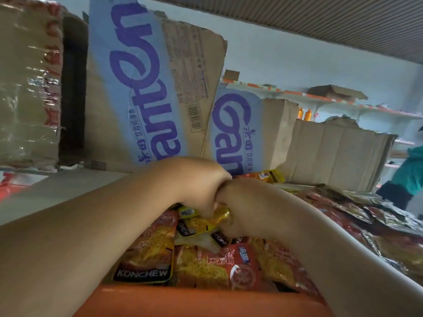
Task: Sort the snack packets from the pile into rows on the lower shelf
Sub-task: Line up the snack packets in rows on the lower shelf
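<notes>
A pile of orange and yellow KONCHEW snack packets lies on the shelf in front of me, behind an orange front edge. My left hand and my right hand press together knuckle to knuckle over the pile. Both are closed around a bunch of yellow packets, which crumple between the fingers. My fingertips are hidden under the hands. More dark red packets lie spread out to the right.
Cardboard boxes with blue and purple lettering stand at the back of the shelf, a plain torn box to their right. A taped box stands far left. A person in teal is at the right edge.
</notes>
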`<state>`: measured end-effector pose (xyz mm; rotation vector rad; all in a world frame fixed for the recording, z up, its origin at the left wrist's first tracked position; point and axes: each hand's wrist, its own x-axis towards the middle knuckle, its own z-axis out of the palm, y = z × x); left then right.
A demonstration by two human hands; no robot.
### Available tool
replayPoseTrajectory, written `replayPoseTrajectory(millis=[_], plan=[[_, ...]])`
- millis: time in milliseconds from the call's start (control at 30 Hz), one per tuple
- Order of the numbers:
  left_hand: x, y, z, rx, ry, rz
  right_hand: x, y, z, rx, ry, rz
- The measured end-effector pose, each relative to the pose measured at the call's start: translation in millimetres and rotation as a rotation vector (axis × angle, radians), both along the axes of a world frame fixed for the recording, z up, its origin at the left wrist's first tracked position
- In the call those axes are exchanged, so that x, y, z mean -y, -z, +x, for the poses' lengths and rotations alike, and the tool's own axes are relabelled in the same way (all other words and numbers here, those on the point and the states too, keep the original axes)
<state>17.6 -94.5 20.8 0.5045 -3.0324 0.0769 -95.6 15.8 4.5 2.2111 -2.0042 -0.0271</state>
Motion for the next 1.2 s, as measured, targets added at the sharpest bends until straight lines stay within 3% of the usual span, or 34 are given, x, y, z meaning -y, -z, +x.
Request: replayPoseTrajectory(millis=[333, 467, 567, 633, 700, 800, 967, 1100, 1200], plan=[[-1, 8, 3, -0.117, 0.014, -0.029, 0, -4, -3, -0.142, -0.069, -0.213], [3, 0, 6, -0.274, 0.0, 0.014, -2, -8, -12, -0.1, -0.106, -0.359], [19, -18, 18, -0.466, -0.075, 0.264, -10, -9, -28, 0.139, -0.015, -0.557], [33, -26, 27, -0.496, -0.139, 0.349, -12, -11, -39, 0.357, 0.014, -0.505], [42, -26, 31, -0.361, -0.218, 0.281, -12, -11, -49, 0.489, 0.049, -0.373], [46, -13, 28, -0.065, -0.327, 0.178, -9, -9, -64, 0.453, 0.13, -0.272], [37, -5, 24, 0.034, -0.385, 0.385, -6, -1, -61, 0.409, 0.249, -0.226], [15, -12, 28, 0.253, -0.392, 0.338, -2, 5, -30, 0.133, 0.351, -0.199], [-6, -11, 23, 0.366, -0.352, 0.122, 2, 9, -10, -0.003, 0.361, -0.103]])
